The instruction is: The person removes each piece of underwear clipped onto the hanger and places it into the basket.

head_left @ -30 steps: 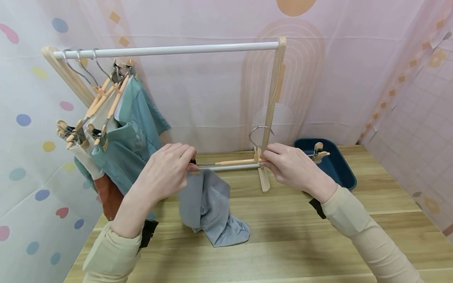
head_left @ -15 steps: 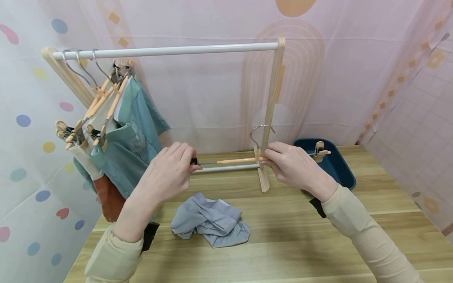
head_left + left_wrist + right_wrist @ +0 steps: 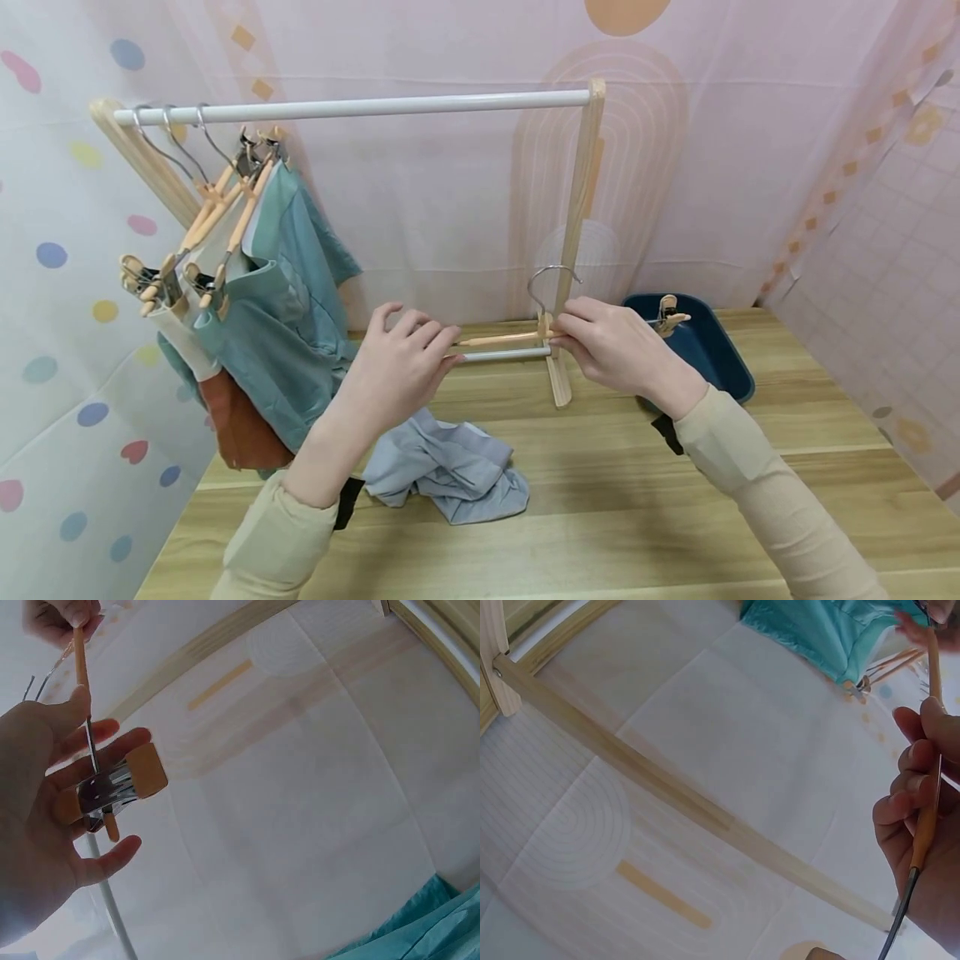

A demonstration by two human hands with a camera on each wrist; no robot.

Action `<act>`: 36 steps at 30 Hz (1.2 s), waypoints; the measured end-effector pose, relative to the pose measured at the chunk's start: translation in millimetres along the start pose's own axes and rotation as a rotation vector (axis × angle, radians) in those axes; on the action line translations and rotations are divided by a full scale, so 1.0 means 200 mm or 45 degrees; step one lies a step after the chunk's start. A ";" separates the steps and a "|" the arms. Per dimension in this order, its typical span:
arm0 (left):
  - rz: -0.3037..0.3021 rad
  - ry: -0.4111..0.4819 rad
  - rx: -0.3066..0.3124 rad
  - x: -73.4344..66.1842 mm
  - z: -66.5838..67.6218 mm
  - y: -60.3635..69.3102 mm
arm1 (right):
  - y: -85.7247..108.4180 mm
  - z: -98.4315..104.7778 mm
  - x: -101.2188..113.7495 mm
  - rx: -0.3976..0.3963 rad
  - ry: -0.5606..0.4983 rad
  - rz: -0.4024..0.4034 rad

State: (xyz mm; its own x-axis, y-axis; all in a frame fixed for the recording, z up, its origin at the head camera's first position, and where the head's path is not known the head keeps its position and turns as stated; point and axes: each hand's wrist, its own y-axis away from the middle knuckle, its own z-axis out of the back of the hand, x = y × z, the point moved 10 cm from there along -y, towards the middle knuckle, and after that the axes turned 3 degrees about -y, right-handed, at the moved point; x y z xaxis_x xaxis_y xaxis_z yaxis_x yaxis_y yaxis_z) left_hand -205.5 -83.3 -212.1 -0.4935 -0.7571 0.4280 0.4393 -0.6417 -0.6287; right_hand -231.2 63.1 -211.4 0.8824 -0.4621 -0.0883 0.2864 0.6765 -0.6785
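My right hand (image 3: 609, 346) grips the wooden bar of a clip hanger (image 3: 506, 339) just right of its metal hook. Along the bar, my left hand (image 3: 399, 362) holds the hanger's left part between thumb and fingers. A hanger clip (image 3: 109, 787) with wooden pads lies against the left fingers in the left wrist view, with no cloth in it. The other clip (image 3: 669, 317) shows past my right hand. Below, a crumpled grey garment (image 3: 446, 467) lies on the table, apart from both hands.
A clothes rack with a white top rail (image 3: 420, 105) stands at the back. Teal garments (image 3: 288, 250) and a white-and-rust one (image 3: 236, 417) hang from clip hangers on its left. A dark blue tray (image 3: 731, 358) sits behind my right arm.
The grey garment came off the left clip and dropped onto the table. My left hand then slid right along the hanger, toward its middle. The right hand has barely moved.
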 end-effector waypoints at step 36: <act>0.293 -0.037 -0.108 0.17 0.09 0.10 | 0.05 0.09 -0.37 -0.357 -0.077 -0.378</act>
State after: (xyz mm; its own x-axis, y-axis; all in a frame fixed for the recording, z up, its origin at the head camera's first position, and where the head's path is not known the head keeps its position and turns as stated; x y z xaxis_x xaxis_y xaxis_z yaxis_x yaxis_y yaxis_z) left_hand -199.9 -124.5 -197.6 -0.3654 -0.8863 0.2846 0.4727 -0.4401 -0.7635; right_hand -286.3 114.0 -199.6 0.7994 -0.5734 0.1791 0.4267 0.3321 -0.8412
